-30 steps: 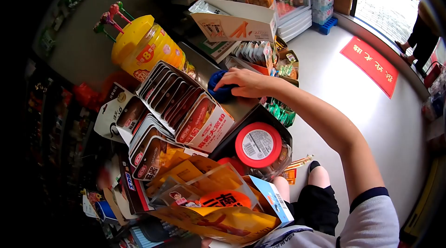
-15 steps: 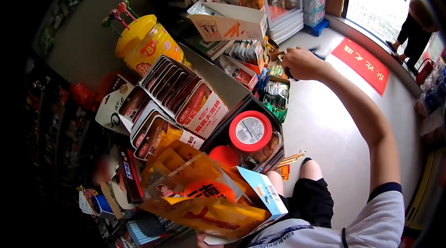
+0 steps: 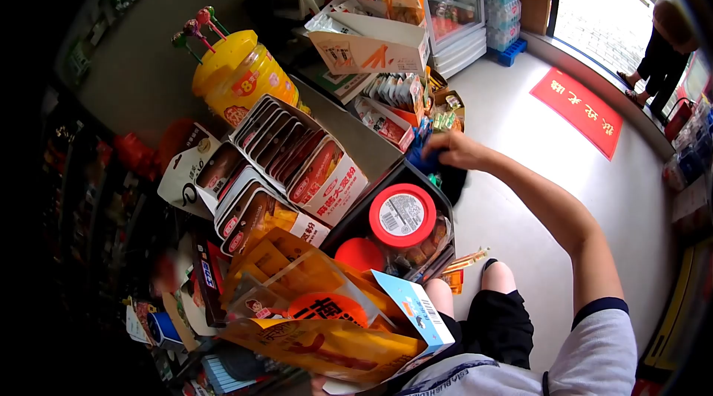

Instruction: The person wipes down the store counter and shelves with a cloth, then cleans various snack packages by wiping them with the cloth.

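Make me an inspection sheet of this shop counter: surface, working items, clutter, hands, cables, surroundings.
Surface: grey counter, partly bare.
Job's things: blue cloth-like bundle, blurred, near the counter's end.
Clutter: yellow-lidded jar, noodle-packet carton, red-lidded jar, closely packed.
Hands: right hand grips the bundle; left hand mostly hidden by yellow snack bags.
Cables: nothing seen.
Surroundings: red floor mat, glass-door fridge, person by the doorway.

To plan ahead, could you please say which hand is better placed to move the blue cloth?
Likely the right hand: it seems to hold the blue cloth, while the left hand barely shows beside orange packets.
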A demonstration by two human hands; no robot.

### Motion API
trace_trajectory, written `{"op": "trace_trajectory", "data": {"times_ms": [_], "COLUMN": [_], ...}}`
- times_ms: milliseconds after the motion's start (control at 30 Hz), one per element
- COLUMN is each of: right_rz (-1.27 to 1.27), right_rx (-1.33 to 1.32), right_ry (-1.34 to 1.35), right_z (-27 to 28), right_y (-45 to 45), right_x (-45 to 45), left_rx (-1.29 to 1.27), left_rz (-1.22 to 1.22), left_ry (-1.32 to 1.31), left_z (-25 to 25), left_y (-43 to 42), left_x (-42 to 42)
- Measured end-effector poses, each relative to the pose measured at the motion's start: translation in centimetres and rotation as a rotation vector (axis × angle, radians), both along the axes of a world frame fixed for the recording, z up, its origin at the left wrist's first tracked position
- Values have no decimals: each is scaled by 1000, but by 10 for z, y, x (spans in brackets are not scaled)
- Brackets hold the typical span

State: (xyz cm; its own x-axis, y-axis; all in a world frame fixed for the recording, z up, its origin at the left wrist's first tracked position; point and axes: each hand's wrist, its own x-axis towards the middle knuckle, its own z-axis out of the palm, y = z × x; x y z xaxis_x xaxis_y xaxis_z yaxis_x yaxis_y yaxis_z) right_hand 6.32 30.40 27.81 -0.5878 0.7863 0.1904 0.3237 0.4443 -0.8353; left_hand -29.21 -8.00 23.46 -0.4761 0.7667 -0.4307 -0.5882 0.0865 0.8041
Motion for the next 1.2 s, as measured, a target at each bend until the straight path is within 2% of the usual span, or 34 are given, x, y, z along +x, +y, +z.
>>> {"op": "trace_trajectory", "data": {"times_ms": [33,67,167,233,333,433,533,667,767,967,1000,1033,1100,1200], "right_rz": [-38,-183,-381,-393,-344,-281,-259,-288,-175,49,112,145,173,237], "right_rx": [148,90,218,367,687,881,654,487,601,590,568,395,422,395], "right_ry": [-293,-347,63,127,152,36,-246,-365,-267,-138,-103,-132,-42,-59], "right_z": [-13,-25,-3,39,65,61,48,52,43,42,44,43,43,49], "right_y": [8,14,36,45,88,144,173,175,185,156,149,139,120,98], "right_x": [11,15,4,-22,-73,-117,-145,-152,-146,-137,-136,-135,-124,-108], "left_rx": [-3,-3,-17,-31,-46,-63,-76,-94,-102,-76,-67,-59,-41,0], "left_rz": [3,4,18,30,39,51,63,84,86,55,50,41,30,13], "left_ry": [-3,-2,-7,-5,-1,10,35,48,43,50,55,58,72,104], "left_z": [0,1,1,2,4,6,8,8,7,6,6,5,4,2], "left_y": [1,2,5,6,11,14,15,14,14,15,14,13,9,-2], "left_x": [0,-1,-1,-1,-2,-2,-3,-3,-3,-2,-3,-2,-2,-2]}}
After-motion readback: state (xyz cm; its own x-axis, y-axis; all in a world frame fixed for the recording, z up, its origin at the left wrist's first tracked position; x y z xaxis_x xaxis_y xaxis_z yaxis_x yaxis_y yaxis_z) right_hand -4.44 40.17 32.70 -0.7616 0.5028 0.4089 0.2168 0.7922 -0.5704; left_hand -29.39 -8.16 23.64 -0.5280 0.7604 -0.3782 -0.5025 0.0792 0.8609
